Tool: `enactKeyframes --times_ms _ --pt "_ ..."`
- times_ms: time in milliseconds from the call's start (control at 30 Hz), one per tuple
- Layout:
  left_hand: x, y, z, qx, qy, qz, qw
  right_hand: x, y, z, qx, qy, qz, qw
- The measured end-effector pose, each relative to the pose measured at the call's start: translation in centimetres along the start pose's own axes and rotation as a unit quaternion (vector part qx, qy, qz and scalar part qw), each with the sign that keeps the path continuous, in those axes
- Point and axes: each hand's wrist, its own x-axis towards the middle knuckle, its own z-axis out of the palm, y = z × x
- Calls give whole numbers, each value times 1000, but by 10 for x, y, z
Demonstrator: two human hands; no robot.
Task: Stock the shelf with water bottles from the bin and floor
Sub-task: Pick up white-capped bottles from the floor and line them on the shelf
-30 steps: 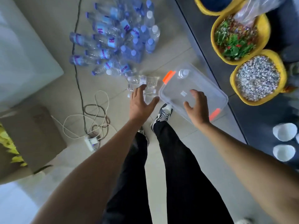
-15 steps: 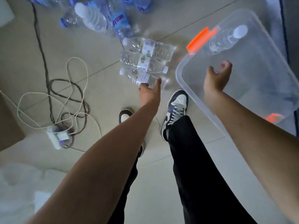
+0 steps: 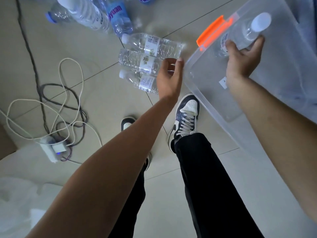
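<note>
Right hand [image 3: 243,60] grips a clear bottle [image 3: 247,33] inside the bin [image 3: 214,109], fingers curled round its body, white cap pointing up-right. Bin is clear plastic, orange latch [image 3: 211,30] on its near-left rim, sitting on the tile floor [image 3: 103,48] right of the shoes [image 3: 186,117].

Left hand [image 3: 169,78] is low over the right ends of three bottles [image 3: 137,61] lying side by side on the floor just left of the bin. Its fingers are half curled and the thumb is apart from them. It hides the bottle ends, so I cannot tell whether it holds one or only hovers.

More bottles [image 3: 118,19], blue-labelled, lie in a heap at top, just beyond the three. Cables [image 3: 68,93] loop at left and run to a power strip [image 3: 51,148].
</note>
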Motion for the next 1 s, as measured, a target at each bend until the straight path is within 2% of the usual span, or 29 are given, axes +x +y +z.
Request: enactKeyframes --times_ms 133,267,467,600,800,1000 --pt "-22 43 -14 57 -26 98 993 -41 -38 -24 -13 -11 -19 1000" --pt "-46 106 -26 109 -78 202 970 -86 -99 -54 -26 -29 -23 999" --pt "-100 203 -58 152 -197 266 931 -140 -218 -102 -14 -106 -70 992" --pt "-137 260 -99 176 -270 271 907 -164 -302 -134 -15 -139 -55 989" --pt "-217 386 -149 146 -230 244 931 -200 -464 -194 62 -221 -66 971" --pt "-290 545 -184 148 -193 303 921 -221 -625 -263 137 -214 -149 956"
